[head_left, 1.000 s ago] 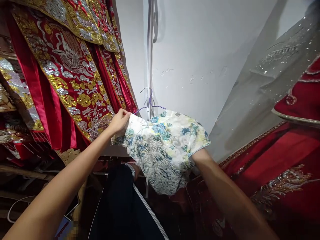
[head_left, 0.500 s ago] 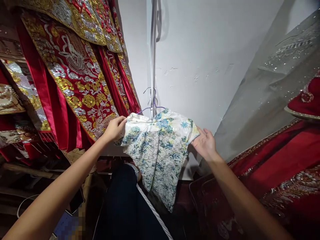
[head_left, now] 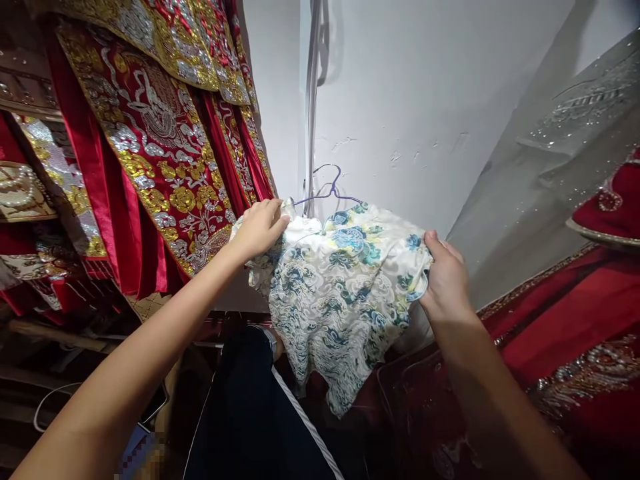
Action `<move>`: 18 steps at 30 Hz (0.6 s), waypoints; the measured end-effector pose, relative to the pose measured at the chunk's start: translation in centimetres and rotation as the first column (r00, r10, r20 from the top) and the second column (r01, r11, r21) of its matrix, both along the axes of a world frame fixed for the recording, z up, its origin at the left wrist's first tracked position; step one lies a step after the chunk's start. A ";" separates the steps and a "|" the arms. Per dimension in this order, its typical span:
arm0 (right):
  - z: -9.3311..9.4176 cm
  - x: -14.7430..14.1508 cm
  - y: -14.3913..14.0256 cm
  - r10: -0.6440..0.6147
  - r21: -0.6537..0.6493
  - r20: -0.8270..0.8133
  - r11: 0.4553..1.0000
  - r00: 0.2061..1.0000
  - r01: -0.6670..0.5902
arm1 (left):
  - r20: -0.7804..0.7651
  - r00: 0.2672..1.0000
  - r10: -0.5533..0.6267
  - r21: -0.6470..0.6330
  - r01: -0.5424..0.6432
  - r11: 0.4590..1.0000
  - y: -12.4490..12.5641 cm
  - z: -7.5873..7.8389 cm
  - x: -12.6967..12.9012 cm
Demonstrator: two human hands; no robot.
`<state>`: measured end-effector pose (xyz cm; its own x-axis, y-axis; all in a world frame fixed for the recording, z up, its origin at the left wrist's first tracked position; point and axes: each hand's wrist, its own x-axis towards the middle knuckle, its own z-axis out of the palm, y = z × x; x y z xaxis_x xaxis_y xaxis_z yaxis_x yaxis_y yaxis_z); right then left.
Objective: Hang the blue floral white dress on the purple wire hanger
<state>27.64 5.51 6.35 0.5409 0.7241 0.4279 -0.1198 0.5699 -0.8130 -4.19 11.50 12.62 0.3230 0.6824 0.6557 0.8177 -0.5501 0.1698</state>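
As seen from the head camera: both arms reached up to a small garment on a hanger, held at the centre of the view.
Left hand (head_left: 260,228): at 10 o'clock of the garment, fingers closed on its left shoulder edge, pinching cloth near the hanger arm.
Right hand (head_left: 447,273): at 3 o'clock of the garment, thumb on top and fingers curled under, gripping the right sleeve hem.
Floral top (head_left: 340,280): white brocade with blue-green and yellow flowers, hung from the purple wire hanger (head_left: 327,193), stretched between the two hands, lower hem drooping toward 6 o'clock.
Hanger hook: close against the metal pole (head_left: 313,100) at 12 o'clock; hooked on or merely beside it, could not be told.
Handling, as a judgement: light, soft and limp, likely smooth and a little slippery; sagged wherever unsupported; wire hanger thin and easily bent.
Where to take hold, as a judgement: at the shoulder seams over the hanger arms, or at the hook itself; sleeve hems gave a weaker hold.
Surroundings: red gold-embroidered robes (head_left: 150,147) at 9 to 11 o'clock, red beaded fabric (head_left: 575,313) at 3 to 4 o'clock, white wall (head_left: 425,100) behind, dark garment (head_left: 240,413) with white piping at 6 o'clock.
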 end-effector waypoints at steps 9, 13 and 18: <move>-0.2 -4.0 -9.6 0.842 -0.414 0.332 0.535 0.425 -0.737 | 0.278 0.933 -0.230 -0.136 0.275 0.952 -2.3 -2.3 0.0; -1.1 -4.8 -7.2 0.919 -0.727 0.387 0.254 -0.075 -0.638 | 0.516 0.810 -0.278 -0.154 0.407 0.900 -4.3 -3.8 0.0; -5.9 -9.9 -2.0 0.201 -0.150 0.929 0.972 0.310 -0.180 | 0.786 0.563 -0.254 -0.160 0.582 0.797 -7.8 -3.9 2.5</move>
